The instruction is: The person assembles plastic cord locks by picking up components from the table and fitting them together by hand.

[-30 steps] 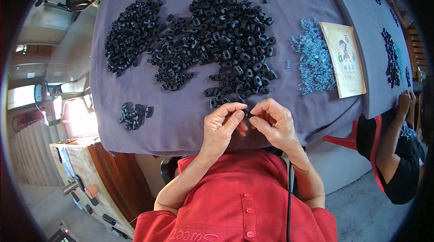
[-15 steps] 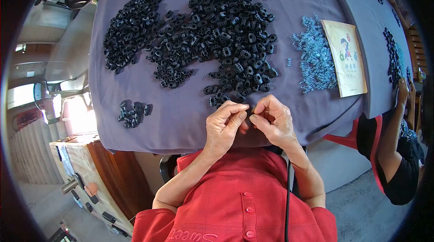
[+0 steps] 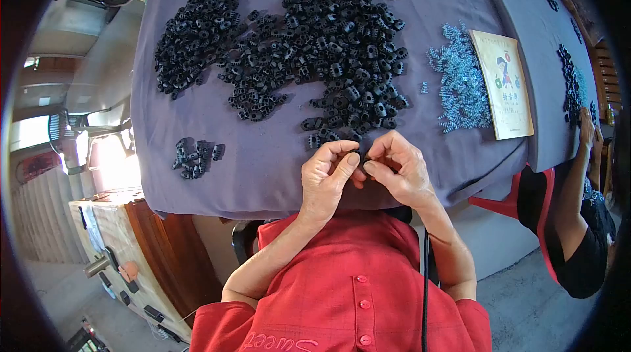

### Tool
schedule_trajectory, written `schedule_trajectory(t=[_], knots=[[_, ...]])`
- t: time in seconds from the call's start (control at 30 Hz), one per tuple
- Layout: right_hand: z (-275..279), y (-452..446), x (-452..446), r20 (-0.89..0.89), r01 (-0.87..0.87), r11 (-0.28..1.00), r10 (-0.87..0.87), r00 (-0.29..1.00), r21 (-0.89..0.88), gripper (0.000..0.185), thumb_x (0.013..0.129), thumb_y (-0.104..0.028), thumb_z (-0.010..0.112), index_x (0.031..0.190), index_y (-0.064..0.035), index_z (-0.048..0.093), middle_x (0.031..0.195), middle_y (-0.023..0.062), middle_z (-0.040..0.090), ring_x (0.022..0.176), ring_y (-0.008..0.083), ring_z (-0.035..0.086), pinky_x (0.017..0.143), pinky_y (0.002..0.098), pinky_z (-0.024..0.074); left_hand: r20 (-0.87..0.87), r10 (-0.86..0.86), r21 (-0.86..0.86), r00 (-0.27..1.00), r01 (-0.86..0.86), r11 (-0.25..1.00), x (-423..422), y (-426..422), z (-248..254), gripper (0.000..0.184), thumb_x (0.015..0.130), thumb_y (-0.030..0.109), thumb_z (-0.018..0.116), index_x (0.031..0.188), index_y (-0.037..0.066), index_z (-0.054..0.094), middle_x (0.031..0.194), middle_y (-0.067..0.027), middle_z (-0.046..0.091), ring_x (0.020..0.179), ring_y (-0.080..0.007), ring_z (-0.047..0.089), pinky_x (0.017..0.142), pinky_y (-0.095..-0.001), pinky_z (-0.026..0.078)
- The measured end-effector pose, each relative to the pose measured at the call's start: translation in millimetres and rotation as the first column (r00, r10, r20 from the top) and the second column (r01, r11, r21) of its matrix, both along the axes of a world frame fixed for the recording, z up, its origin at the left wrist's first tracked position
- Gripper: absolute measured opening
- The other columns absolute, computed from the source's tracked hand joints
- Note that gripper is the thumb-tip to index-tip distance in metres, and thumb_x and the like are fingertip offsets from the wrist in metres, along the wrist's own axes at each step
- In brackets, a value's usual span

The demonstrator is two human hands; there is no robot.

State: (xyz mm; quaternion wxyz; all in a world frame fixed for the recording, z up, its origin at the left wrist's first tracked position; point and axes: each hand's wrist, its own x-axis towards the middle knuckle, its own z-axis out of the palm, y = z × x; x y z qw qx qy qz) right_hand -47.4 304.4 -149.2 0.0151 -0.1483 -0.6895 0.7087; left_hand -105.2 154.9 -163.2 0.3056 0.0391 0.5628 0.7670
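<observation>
My left hand [image 3: 328, 173] and my right hand [image 3: 402, 171] meet near the table's front edge. Thumb and fingers of my left hand pinch a small black piece [image 3: 357, 153]. The fingertips of my right hand close on a dark part right beside it, mostly hidden by the fingers. Just beyond my hands lies a big heap of black plastic pieces [image 3: 342, 56]. A second black heap [image 3: 197, 36] is at the left, and a small group of black pieces [image 3: 192, 159] lies nearer the front left.
Light blue springs [image 3: 460, 82] are piled beside a yellow booklet [image 3: 503, 89] on the purple cloth [image 3: 276, 174]. Another person's hands [image 3: 587, 128] are at the far right table, near more black pieces [image 3: 569, 82]. A wooden cabinet [image 3: 167, 253] stands at the lower left.
My fingertips have parted slightly, and more of the black piece shows between them. The whole view has shifted a little. The other person's hands have moved up slightly.
</observation>
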Motion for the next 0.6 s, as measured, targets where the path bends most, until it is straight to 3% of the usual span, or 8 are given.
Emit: schedule_trajectory(t=[0.23, 0.6], knots=[[-2.8, -3.1, 0.7, -0.029, 0.041, 0.999, -0.040, 0.999, 0.017, 0.015, 0.080, 0.002, 0.063, 0.085, -0.0014, 0.050, 0.070, 0.0015, 0.054, 0.063, 0.0050, 0.052, 0.055, 0.0224, 0.0440, -0.096, 0.021, -0.006, 0.995, -0.022, 1.000, 1.9, 2.3, 0.9, 0.017, 0.090, 0.005, 0.059, 0.106, 0.001, 0.063, 0.078, -0.0052, 0.058, 0.061, -0.0116, 0.059, 0.053, -0.0236, 0.049], [-6.0, -2.1, 0.6, -0.085, 0.041, 0.995, -0.033, 0.996, 0.094, 0.019, 0.079, 0.003, 0.062, 0.080, -0.0028, 0.044, 0.065, 0.0037, 0.054, 0.058, 0.0071, 0.054, 0.049, 0.0244, 0.0407, -0.334, -0.006, -0.079, 0.943, -0.022, 0.997, 4.9, 6.6, -3.8, 0.017, 0.089, -0.002, 0.057, 0.105, 0.000, 0.063, 0.087, -0.0067, 0.056, 0.064, -0.0126, 0.059, 0.054, -0.0244, 0.051]])
